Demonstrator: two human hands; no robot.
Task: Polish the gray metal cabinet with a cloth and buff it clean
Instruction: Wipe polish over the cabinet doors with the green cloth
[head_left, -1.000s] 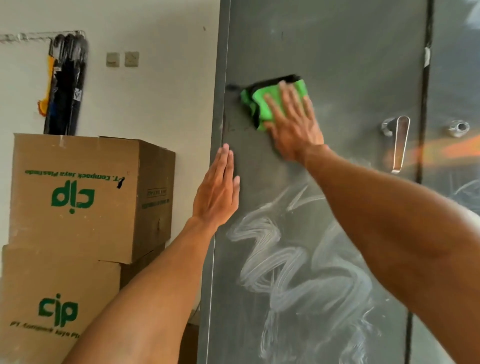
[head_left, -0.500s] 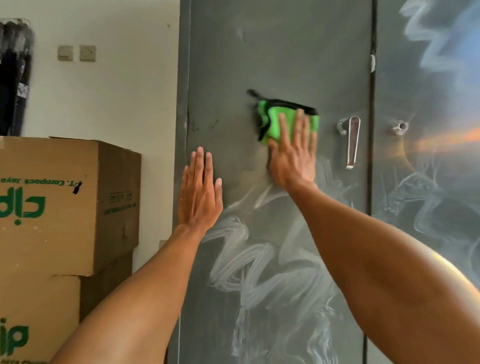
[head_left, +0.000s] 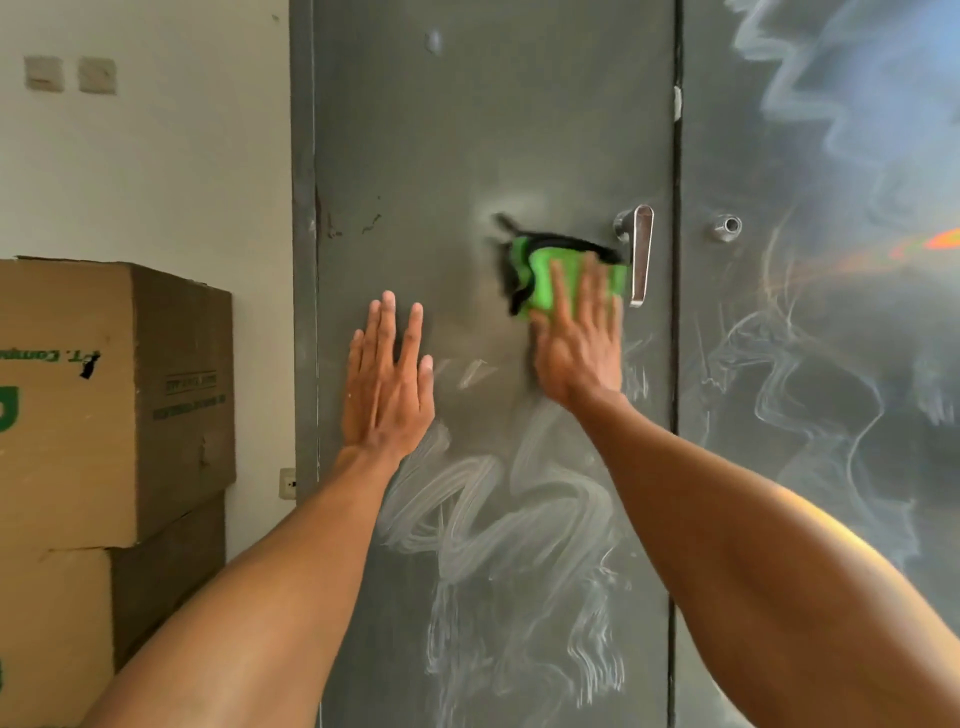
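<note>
A: Head view: where is the cloth (head_left: 550, 270) found?
B: Pressed flat on the cabinet (head_left: 441, 130) door under the right hand (head_left: 582, 348), fingers straight, just left of the handle (head_left: 641, 254).
A: Left hand (head_left: 387, 384)?
B: Laid flat on the door, nothing held. Smears (head_left: 493, 509) are seen below both hands; a downward pass is judged next.

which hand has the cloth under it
The right hand, pressing the green cloth beside the lever handle; the left hand lies flat and bare on the cabinet door.
</note>
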